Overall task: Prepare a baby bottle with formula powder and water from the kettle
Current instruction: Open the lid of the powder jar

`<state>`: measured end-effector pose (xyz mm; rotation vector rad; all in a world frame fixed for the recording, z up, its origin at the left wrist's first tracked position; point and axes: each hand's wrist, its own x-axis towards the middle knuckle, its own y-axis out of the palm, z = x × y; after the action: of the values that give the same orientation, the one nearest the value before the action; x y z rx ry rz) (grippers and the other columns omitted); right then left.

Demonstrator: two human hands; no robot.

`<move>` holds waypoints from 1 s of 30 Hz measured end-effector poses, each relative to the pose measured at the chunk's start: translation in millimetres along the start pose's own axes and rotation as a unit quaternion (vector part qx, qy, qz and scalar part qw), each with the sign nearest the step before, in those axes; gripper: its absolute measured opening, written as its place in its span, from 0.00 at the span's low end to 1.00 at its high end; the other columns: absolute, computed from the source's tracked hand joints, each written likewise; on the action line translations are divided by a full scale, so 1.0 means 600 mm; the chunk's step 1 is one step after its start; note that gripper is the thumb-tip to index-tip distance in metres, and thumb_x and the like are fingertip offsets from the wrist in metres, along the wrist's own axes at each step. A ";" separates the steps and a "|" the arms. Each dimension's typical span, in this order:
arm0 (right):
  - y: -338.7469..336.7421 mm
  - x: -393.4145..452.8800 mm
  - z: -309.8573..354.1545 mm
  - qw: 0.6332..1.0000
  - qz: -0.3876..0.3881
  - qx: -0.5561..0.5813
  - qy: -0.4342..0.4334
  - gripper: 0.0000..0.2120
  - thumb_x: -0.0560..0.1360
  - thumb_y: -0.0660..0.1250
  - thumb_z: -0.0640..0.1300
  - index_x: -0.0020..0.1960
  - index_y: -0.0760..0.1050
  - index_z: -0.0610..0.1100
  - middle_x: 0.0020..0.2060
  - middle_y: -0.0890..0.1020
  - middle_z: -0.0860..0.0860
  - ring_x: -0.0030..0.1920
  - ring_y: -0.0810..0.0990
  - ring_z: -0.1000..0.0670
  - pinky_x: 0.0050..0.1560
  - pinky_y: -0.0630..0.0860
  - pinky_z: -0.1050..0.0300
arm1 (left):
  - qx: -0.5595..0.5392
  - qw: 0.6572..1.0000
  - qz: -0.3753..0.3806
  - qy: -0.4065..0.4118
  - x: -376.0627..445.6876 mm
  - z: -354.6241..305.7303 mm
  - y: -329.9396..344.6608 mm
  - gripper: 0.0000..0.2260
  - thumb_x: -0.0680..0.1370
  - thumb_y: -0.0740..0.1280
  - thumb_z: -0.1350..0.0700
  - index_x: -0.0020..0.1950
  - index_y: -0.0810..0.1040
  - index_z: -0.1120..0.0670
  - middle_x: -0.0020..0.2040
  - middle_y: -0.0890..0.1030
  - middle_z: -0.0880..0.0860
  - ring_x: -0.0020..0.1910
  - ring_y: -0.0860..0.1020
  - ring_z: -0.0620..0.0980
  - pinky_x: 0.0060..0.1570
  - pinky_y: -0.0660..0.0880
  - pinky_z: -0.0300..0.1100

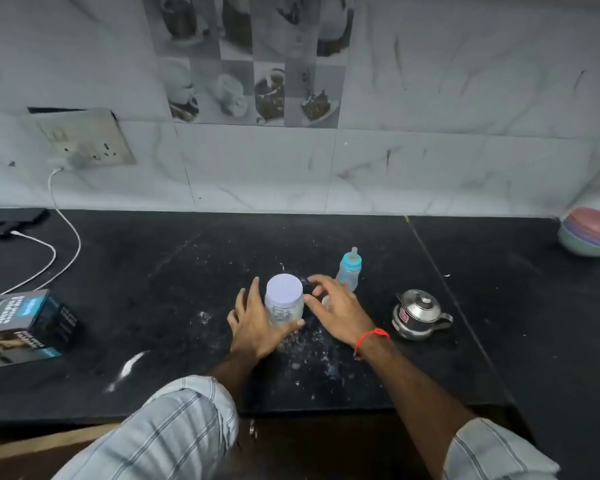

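Formula jar: grip its body firmly with your left hand, which already curls round it, while your spread, empty right hand twists off the lid.

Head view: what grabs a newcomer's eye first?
Centre counter: the left hand grips a clear plastic jar with a pale lilac lid, while the right hand hovers at the lid. Behind stands a blue baby bottle; right, a small steel kettle.
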<state>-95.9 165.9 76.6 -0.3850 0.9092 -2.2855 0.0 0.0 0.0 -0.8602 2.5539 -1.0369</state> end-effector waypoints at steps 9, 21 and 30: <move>0.032 0.072 0.055 0.972 0.101 -0.179 0.115 0.39 0.74 0.59 0.76 0.79 0.56 0.61 0.75 0.68 0.48 0.71 0.73 0.38 0.69 0.71 0.38 | -0.029 0.996 0.057 0.056 0.040 0.013 0.007 0.47 0.63 0.70 0.26 0.76 0.62 0.44 0.72 0.69 0.43 0.74 0.65 0.46 0.72 0.54 0.53; 0.008 0.098 0.014 0.978 0.170 -0.109 -0.054 0.26 0.76 0.60 0.71 0.69 0.66 0.61 0.57 0.73 0.53 0.58 0.78 0.47 0.62 0.75 0.42 | -0.068 0.987 0.071 0.129 0.031 -0.017 -0.039 0.43 0.63 0.81 0.38 0.73 0.67 0.43 0.62 0.75 0.38 0.57 0.76 0.36 0.54 0.75 0.33; -0.019 0.114 -0.012 0.938 0.021 -0.171 -0.300 0.25 0.82 0.54 0.66 0.69 0.74 0.53 0.57 0.77 0.51 0.43 0.82 0.47 0.42 0.81 0.48 | -0.107 0.978 0.091 0.154 0.049 -0.058 -0.066 0.37 0.61 0.84 0.41 0.66 0.72 0.44 0.59 0.77 0.39 0.57 0.80 0.41 0.53 0.79 0.41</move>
<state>-155.9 131.1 81.8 -1.1284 0.9624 -1.7880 -21.5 -21.5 52.6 -0.5316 2.9803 -0.9134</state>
